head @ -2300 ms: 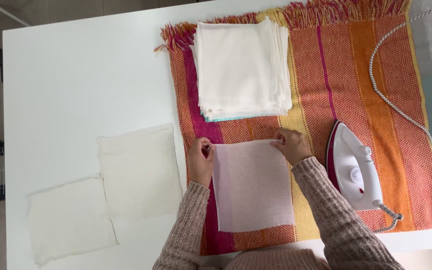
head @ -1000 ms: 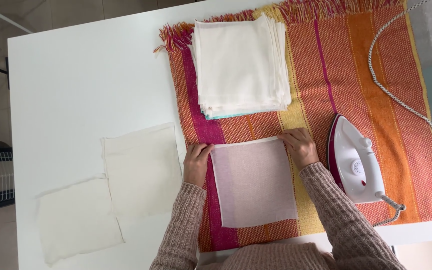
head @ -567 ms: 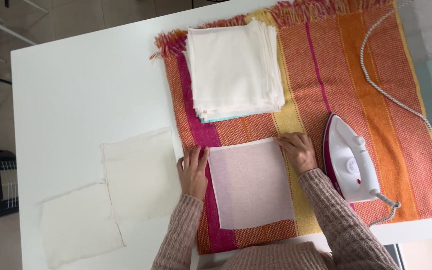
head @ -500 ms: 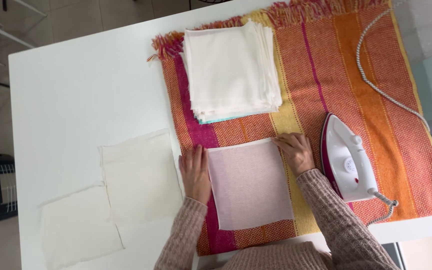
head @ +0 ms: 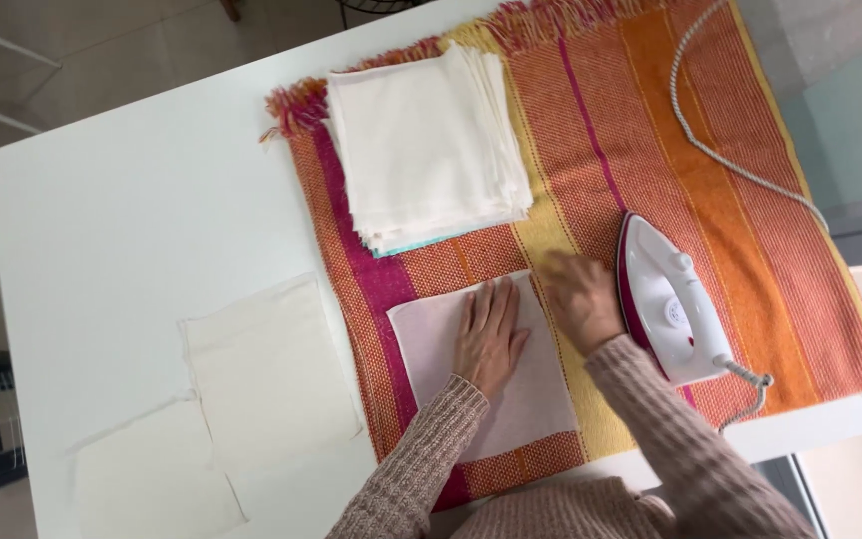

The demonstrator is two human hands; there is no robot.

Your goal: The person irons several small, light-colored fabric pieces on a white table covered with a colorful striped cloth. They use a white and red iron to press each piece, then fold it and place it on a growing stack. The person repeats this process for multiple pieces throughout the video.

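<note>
Pressing flat, the left hand [head: 489, 334] lies fingers spread on the white cloth square [head: 486, 364]; the right hand [head: 581, 299], fingers loosely open, rests at its right edge beside the iron [head: 668, 299]; the square lies smooth on the striped mat [head: 710, 180], near side.

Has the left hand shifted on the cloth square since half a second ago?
Yes. The left hand has slid from the left edge of the thin white cloth square to lie flat near its middle, closer to the iron.

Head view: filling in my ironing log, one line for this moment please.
left hand: flat on white cloth square | right hand: beside iron | cloth stack: on striped rug
</note>
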